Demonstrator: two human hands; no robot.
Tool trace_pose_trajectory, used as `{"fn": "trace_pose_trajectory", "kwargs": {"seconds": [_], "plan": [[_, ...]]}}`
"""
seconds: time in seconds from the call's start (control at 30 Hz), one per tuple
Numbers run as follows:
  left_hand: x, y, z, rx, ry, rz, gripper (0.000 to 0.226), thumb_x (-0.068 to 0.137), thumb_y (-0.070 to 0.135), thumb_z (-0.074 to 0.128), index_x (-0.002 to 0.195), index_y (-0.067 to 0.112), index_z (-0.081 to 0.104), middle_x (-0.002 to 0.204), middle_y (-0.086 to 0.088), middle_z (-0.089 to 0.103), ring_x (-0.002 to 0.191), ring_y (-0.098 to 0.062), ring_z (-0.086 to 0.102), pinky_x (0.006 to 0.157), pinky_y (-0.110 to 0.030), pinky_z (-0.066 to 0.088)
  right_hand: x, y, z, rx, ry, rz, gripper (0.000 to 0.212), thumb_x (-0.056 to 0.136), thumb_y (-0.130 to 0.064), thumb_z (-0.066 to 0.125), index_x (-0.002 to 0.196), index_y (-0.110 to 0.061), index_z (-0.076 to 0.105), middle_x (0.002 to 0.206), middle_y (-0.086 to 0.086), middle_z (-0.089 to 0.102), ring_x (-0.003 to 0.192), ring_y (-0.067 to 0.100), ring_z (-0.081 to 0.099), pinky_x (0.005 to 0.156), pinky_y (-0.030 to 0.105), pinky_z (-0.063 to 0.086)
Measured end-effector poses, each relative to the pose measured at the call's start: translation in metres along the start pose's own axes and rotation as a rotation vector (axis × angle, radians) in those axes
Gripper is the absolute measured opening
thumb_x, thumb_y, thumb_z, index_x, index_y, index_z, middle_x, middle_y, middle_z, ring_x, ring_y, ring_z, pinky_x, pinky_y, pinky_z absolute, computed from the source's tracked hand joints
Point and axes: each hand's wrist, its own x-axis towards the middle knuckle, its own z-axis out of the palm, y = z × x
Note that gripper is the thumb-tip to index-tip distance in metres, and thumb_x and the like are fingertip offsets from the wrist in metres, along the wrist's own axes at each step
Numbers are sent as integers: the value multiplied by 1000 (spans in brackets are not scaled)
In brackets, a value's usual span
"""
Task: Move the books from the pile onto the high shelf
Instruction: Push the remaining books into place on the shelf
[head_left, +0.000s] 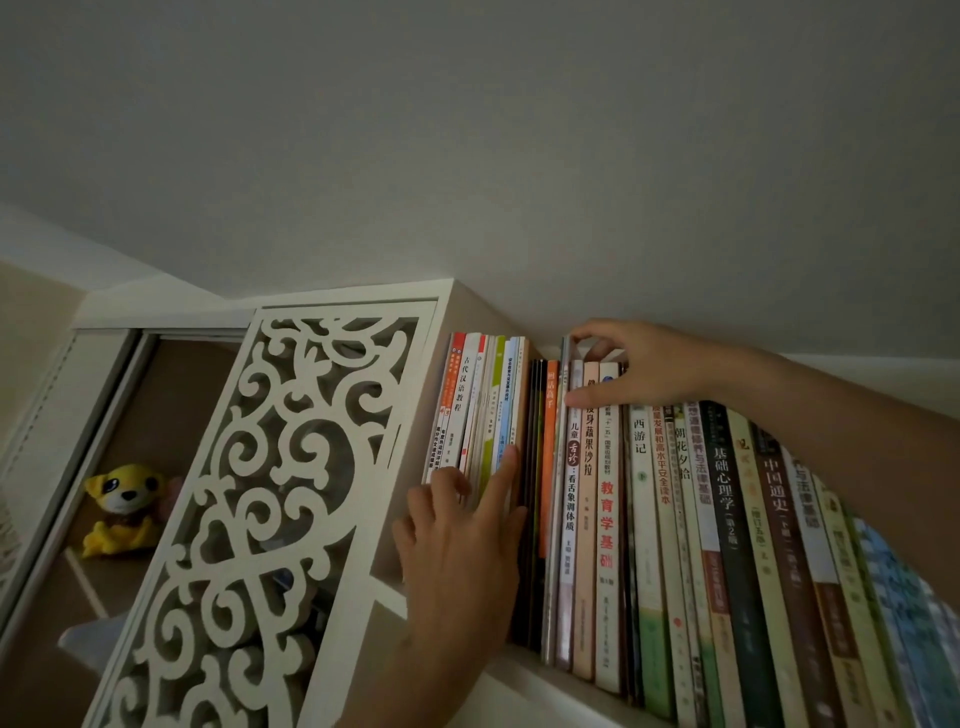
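Observation:
On the high shelf (524, 673), a leaning group of books (483, 405) stands at the left end. A long row of upright books (727, 493) fills the shelf to the right. Between them stands a thin grey book (551, 571), taller than its neighbours. My right hand (639, 364) reaches over the tops of the row; its fingers curl behind the thin grey book's top and its thumb presses on the spine. My left hand (462, 545) rests against the spines of the left group, index finger straight along a brown book. The pile is out of view.
A white fretwork panel (249, 493) closes the cabinet section left of the shelf. Behind it, in a lower compartment, sits a yellow plush toy (124, 509). The ceiling (467, 156) lies close above the book tops.

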Motion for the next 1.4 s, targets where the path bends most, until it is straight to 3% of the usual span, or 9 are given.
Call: {"fn": "trace_pose_trajectory", "kwargs": {"seconds": [0.2,0.33,0.57,0.7,0.9,0.97,1.1,1.17,1.4], "plan": [[9,4,-16,100,3,128,52,84,48,53,132,28,51,106,-6,59,95,-24,57,73,-39,53,-2,-4,-3,-45,-31,15,81,79,-46,71,146,-33,28,138,0,49,119,21,54,84,27,42],[25,23,-29,-313,-88,28,47,94,49,42,138,33,42,124,7,40,118,-8,30,101,-27,37,-5,-5,-3,-7,-26,29,83,80,-41,72,146,-32,23,138,1,49,113,20,58,76,25,47],[24,41,-10,-548,-105,-15,25,89,39,60,110,28,51,107,11,38,104,-7,38,89,-17,35,-6,-2,4,-76,33,9,51,81,-45,70,122,-24,48,124,-1,58,104,16,59,76,26,47],[24,46,-12,-572,-76,-57,9,96,27,51,105,27,52,108,9,45,101,-8,44,91,-28,45,-7,-2,3,-54,34,-13,46,81,-43,71,118,-26,50,119,-1,60,101,16,61,69,22,46],[10,45,-41,-755,-95,-176,12,99,36,41,111,35,43,90,23,56,81,18,56,60,-17,54,-9,-4,4,-27,49,-14,50,80,-42,73,120,-24,51,123,-1,58,107,17,57,82,28,45],[8,43,-43,-675,-165,-156,22,98,36,45,119,32,38,91,21,58,76,12,61,57,-14,53,-10,-5,5,-29,47,-9,50,80,-41,73,121,-23,51,120,2,60,101,17,59,77,27,47],[4,48,-43,-403,-225,-126,36,98,29,47,130,15,38,117,1,59,97,-12,62,79,-27,57,-11,-7,5,-26,60,-12,51,79,-41,74,122,-23,52,123,2,59,108,19,58,86,29,47],[1,53,-53,-368,-206,-97,33,101,25,40,131,15,35,120,-2,59,94,-12,61,80,-28,57,-11,-7,5,-22,56,-15,53,79,-42,73,124,-24,51,128,1,56,108,18,55,85,29,44],[-7,-2,-131,-547,-205,-223,19,99,28,40,113,35,29,87,14,51,67,-3,62,48,-18,54,-11,-11,5,-15,16,20,64,81,-40,72,134,-27,39,124,1,55,95,19,60,79,33,51]]}}
